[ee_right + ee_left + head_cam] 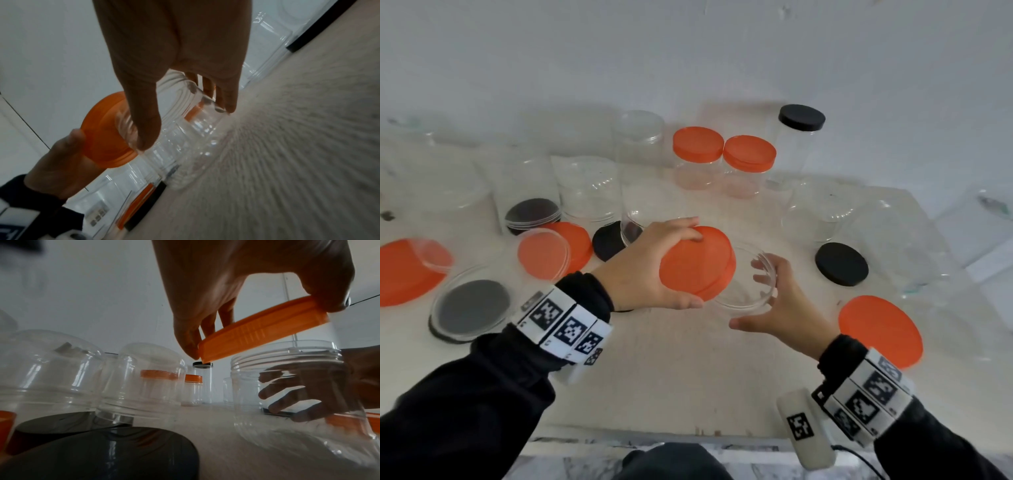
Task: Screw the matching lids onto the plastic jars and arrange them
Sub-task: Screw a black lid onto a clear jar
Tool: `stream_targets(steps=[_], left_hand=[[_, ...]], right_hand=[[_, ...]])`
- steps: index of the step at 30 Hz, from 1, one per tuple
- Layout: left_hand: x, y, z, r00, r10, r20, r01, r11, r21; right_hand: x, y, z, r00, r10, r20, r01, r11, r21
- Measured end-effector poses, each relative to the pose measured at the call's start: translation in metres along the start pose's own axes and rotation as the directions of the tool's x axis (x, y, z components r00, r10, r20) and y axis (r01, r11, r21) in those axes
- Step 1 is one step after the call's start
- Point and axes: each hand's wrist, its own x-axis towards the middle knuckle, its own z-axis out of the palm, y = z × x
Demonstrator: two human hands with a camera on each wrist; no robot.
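Tilting orange lid [697, 263] over open jar [744, 294], left hand [643, 267] pinches rim; right hand [777, 301] cups jar. Three jars capped; many still lidless on bench [671, 370].

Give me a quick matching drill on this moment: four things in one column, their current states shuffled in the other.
1. large orange plastic lid
2. wide clear plastic jar
3. tall clear jar with black lid
4. loose black round lid

A. capped, standing at the back
B. lying flat on the table
C. open-mouthed, steadied by the right hand
D. tilted, gripped by the left hand

Pairs: 1-D, 2-C, 3-A, 4-B
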Motion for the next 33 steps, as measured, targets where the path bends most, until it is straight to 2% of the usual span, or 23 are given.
stream_targets(steps=[10,19,24,28,30,33], left_hand=[[0.034,0.011,0.017,0.984,0.171,0.043,-0.174,0.98,0.097],[0.048,0.013,0.027,0.966,0.23,0.12,-0.25,0.947,0.199],[0.046,0.01,0.026,0.969,0.2,0.143,-0.214,0.972,0.093],[0.039,0.002,0.024,0.984,0.071,0.162,-0.047,0.988,-0.146],[0.037,-0.006,0.021,0.985,0.0,0.171,0.044,0.966,-0.253],[0.038,-0.016,0.021,0.965,-0.02,0.262,0.111,0.935,-0.336]], right_hand=[[0.005,0.003,0.003,1.0,0.022,-0.018,-0.022,0.999,0.039],[0.006,0.002,0.004,1.0,0.009,-0.028,-0.008,0.999,0.033],[0.005,-0.002,0.001,1.0,0.017,0.024,-0.016,1.0,-0.02],[0.001,-0.027,-0.017,0.998,-0.022,0.066,0.029,0.992,-0.12],[-0.001,-0.046,-0.03,0.994,-0.077,0.08,0.092,0.975,-0.201],[0.002,-0.072,-0.041,0.972,-0.084,0.22,0.177,0.879,-0.443]])
